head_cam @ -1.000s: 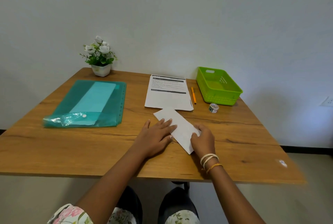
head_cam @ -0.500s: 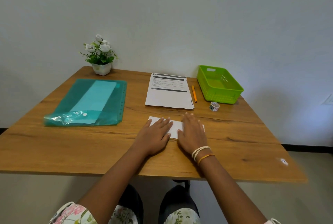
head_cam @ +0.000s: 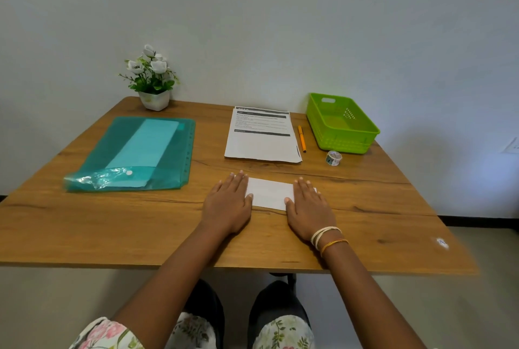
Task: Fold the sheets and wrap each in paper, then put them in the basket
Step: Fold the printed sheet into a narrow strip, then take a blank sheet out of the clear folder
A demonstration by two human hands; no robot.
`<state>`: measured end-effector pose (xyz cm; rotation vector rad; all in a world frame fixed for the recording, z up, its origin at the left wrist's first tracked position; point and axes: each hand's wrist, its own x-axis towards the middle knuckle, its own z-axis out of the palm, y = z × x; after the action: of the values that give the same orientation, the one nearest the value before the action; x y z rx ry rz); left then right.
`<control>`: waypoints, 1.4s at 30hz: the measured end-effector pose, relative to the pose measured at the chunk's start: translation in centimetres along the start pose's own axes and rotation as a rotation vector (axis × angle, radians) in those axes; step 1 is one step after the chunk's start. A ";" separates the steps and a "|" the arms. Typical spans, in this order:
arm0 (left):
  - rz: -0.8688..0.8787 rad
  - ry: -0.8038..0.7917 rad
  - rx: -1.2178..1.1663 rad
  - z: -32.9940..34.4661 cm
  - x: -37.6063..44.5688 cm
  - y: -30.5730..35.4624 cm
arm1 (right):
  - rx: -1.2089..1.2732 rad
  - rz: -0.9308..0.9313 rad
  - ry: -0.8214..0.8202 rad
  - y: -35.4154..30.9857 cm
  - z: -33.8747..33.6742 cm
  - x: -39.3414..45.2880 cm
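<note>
**Both palms flat on the folded sheet**

I see the folded sheet (head_cam: 270,193) lying near the front edge of the wooden table (head_cam: 112,230). My left hand (head_cam: 229,202) presses its left end and my right hand (head_cam: 307,206) its right end, both with fingers straight and holding nothing. Bare wood lies either side. Beyond sit printed sheets (head_cam: 262,135), then the green basket (head_cam: 341,124) far right.

A lime-green basket (head_cam: 344,135) sits upper right, a translucent teal folder (head_cam: 134,152) at left, an orange pen (head_cam: 302,138) beside white printed sheets (head_cam: 262,138), on a wood-grain brown table (head_cam: 365,208).
</note>
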<state>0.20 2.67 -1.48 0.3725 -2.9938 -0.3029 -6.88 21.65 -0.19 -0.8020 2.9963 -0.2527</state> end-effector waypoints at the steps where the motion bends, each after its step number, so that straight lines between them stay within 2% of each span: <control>1: -0.017 -0.001 -0.001 0.0 -0.1 -0.1 | -0.009 0.015 -0.003 0.6 -0.1 -0.1; 9: -0.041 0.000 0.000 -0.3 -0.4 -0.2 | -0.015 0.035 -0.013 1.0 -0.4 -0.5; 12: -0.037 0.014 -0.001 -0.1 -0.4 -0.2 | 0.005 0.060 0.051 0.6 -0.6 -0.7; 15: -0.038 0.025 -0.010 0.1 -0.3 -0.4 | 0.054 -0.070 0.178 -0.5 -0.5 -1.5; 17: -0.033 0.033 -0.019 0.1 -0.3 -0.5 | 0.107 -0.183 0.139 -1.6 -0.1 -1.9; 19: -0.029 0.051 -0.039 0.1 -0.4 -0.5 | 0.106 -0.210 0.079 -2.4 0.6 -1.8; 22: -0.023 0.092 -0.106 -0.3 -0.8 -0.5 | 0.079 -0.135 0.062 -2.1 0.4 -0.5; 27: -0.010 0.114 -0.190 -1.0 -1.1 -0.7 | 0.069 0.104 0.095 0.1 -0.6 1.2; 31: 0.036 0.102 -0.189 -1.6 -1.3 -1.3 | 0.042 0.137 0.141 0.0 -0.4 1.8; 34: 0.111 0.190 -0.196 -2.4 -2.3 -3.2 | 0.048 0.071 0.264 -2.0 0.0 1.7; 37: 0.139 0.378 -0.161 -3.4 -3.5 -5.7 | 0.114 -0.116 0.289 -6.0 0.6 1.7; 39: 0.083 0.474 -0.116 -4.0 -4.0 -7.8 | 0.172 -0.240 0.294 -9.2 1.1 1.8; 42: -0.116 0.516 -0.021 -4.7 -4.2 -10.7 | 0.288 -0.354 0.269 -13.8 1.7 2.4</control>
<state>7.38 -7.30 0.51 0.5308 -2.4681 -0.2080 -2.06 8.42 0.44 -1.3488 2.9198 -0.8416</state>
